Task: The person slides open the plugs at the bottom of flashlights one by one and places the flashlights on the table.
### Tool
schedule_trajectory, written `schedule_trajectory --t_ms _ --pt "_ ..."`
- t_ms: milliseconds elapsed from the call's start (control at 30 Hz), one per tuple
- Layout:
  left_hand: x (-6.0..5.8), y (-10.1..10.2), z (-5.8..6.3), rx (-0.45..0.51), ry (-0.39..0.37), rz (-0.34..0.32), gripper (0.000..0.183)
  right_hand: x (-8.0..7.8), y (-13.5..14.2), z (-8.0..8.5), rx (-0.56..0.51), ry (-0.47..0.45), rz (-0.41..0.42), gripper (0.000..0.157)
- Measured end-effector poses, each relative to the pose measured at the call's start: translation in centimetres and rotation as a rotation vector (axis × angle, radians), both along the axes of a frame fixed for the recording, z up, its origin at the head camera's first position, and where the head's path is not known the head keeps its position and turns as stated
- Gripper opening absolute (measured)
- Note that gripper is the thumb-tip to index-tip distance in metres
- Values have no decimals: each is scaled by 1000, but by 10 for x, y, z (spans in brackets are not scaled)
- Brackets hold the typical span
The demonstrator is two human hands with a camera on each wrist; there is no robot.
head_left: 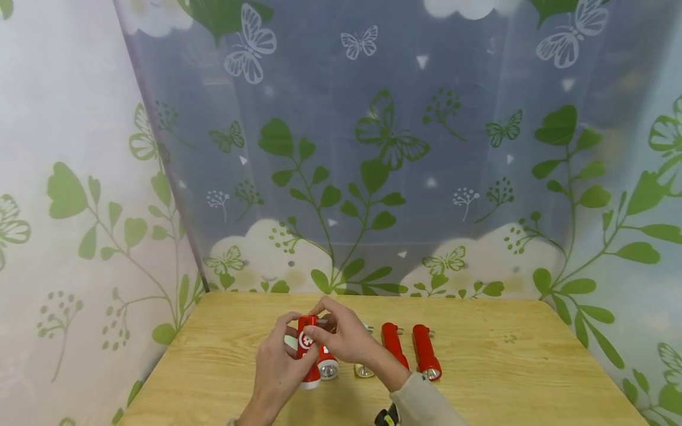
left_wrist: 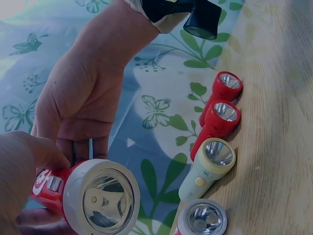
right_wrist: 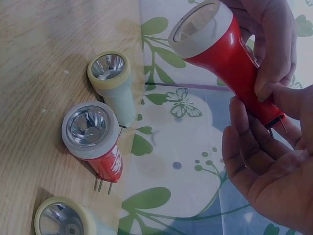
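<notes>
A red flashlight with a white head (head_left: 308,355) is held up over the table, its lens end toward me. My left hand (head_left: 278,362) grips its body from the left, the thumb lying along it. At the tail end, where thin metal plug prongs stick out, my right hand (head_left: 346,332) pinches it between thumb and fingers. In the right wrist view both the left hand (right_wrist: 269,41) and the right hand (right_wrist: 274,171) touch the red body (right_wrist: 234,68). The left wrist view shows its clear lens (left_wrist: 108,200) and a switch on the side.
Just right of the held one lies another red-and-white flashlight (head_left: 327,367). Further right are a pale green flashlight (left_wrist: 208,166) and two red ones (head_left: 393,343). Another pale green flashlight (right_wrist: 63,220) lies on the left. A patterned curtain (head_left: 330,148) stands behind the wooden table (head_left: 490,355).
</notes>
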State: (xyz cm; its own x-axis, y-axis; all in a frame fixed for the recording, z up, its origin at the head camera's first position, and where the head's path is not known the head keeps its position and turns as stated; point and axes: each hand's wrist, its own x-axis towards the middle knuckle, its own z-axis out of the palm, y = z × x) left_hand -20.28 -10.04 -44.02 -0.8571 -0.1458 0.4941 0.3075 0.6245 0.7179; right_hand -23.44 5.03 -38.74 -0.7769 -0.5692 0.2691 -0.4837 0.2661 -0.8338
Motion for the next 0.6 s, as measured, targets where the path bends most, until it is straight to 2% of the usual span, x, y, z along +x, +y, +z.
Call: schedule_trajectory --t_ms 267,600 --pt "1 -1 0 10 -5 1 48 -3 -2 -5 -6 -17 -2 24" --pt "-1 -4 -1 -21 -12 7 51 -21 -8 -29 -21 -40 -27 25"
